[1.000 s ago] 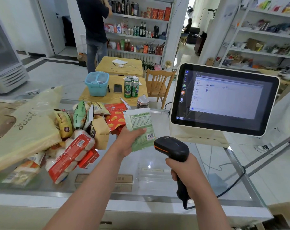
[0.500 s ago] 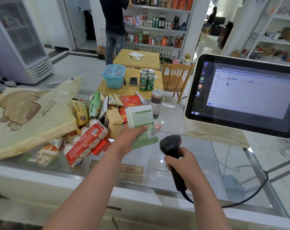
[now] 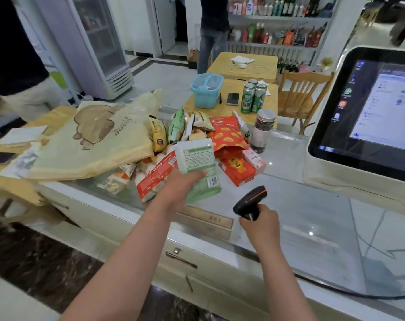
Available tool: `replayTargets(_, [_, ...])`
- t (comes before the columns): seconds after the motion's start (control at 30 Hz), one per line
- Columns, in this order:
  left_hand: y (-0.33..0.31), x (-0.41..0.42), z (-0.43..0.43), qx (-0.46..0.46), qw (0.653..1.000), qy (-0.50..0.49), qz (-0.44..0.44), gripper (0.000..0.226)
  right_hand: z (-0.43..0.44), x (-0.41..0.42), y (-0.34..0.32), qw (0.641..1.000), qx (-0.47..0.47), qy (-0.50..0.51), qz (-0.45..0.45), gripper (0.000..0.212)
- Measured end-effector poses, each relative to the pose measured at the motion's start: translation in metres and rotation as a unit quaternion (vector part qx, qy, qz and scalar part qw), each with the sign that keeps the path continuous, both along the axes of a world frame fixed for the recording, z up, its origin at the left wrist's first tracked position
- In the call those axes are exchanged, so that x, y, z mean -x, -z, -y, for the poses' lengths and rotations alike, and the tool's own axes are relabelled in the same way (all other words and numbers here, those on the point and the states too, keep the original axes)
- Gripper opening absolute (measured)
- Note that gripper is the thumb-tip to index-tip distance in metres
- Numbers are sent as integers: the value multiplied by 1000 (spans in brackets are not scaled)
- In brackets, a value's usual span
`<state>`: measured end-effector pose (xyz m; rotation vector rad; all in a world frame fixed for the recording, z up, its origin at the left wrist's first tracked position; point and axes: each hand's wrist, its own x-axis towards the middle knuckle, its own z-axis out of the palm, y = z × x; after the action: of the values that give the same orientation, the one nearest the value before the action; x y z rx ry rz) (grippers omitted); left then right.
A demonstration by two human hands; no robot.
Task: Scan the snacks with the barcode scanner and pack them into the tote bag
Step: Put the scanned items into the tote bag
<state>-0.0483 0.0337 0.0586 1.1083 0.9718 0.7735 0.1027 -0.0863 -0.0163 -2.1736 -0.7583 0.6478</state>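
My left hand (image 3: 180, 186) grips a pale green snack packet (image 3: 198, 163) above the glass counter, its back label and barcode facing me. To its right, my right hand (image 3: 259, 218) is closed around the handle of the black barcode scanner (image 3: 250, 201), whose head tilts up and left toward the packet. Behind the packet lies a pile of snacks (image 3: 224, 135): red, yellow and green bags plus a red box. The cream tote bag (image 3: 92, 140) with a bear print lies flat on the counter at the left, partly over the pile.
A checkout monitor (image 3: 368, 121) stands on the right of the glass counter (image 3: 312, 205). A dark jar (image 3: 262, 130) stands beside the snacks. Behind are wooden tables with beer cans (image 3: 252, 96) and a blue basket (image 3: 207, 90), a chair, shelves, a fridge and two persons.
The view has swung left and down. My right hand with the scanner has dropped lower and away from the packet. My left hand still holds the green packet.
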Motion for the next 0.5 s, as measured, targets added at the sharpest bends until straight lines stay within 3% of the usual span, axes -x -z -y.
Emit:
replayTargets(0.13, [-5,15,2,0,1000,-22,-7,31,0,21,-12,999,-23,19,29,50])
replayTargets(0.23, [-16,31,4,-15,999,-38,-29,23,-5,56,-38,991,-122,-20,44,68])
replayTargets(0.33, [-32,56,12,-5,1000,-10,-22,8,-20,113,-66,968,-205,-110,-91,73])
replayTargets(0.43, [-45,92,21,35,995,79,47,34,-37,171,-77,925,-257,-159,-231,71])
replayTargets(0.5, [-53,124,22,37,991,116,58,53,-45,199,-78,895,-281,-105,-330,69])
